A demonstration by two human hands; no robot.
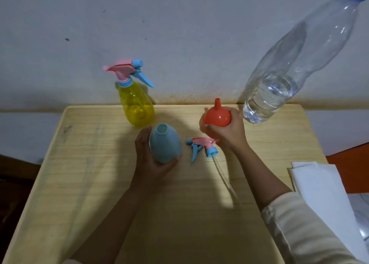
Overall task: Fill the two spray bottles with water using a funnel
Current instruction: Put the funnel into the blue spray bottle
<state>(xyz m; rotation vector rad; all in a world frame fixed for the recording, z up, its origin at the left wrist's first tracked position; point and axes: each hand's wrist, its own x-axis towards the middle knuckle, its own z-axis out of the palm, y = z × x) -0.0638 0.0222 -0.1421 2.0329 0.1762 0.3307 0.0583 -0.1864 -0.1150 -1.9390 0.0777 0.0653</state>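
Observation:
A blue spray bottle stands upright mid-table with its neck open, and my left hand wraps around its lower left side. Its pink and blue spray head lies on the wood just to the right, its clear tube trailing toward me. My right hand holds an orange funnel upside down, spout pointing up, behind that spray head. A yellow spray bottle with its head screwed on stands at the back. A large clear water bottle with a blue cap, holding some water at the bottom, stands at the back right.
The wooden table butts against a grey wall. White paper sheets lie over the table's right edge. The floor drops away on the left side.

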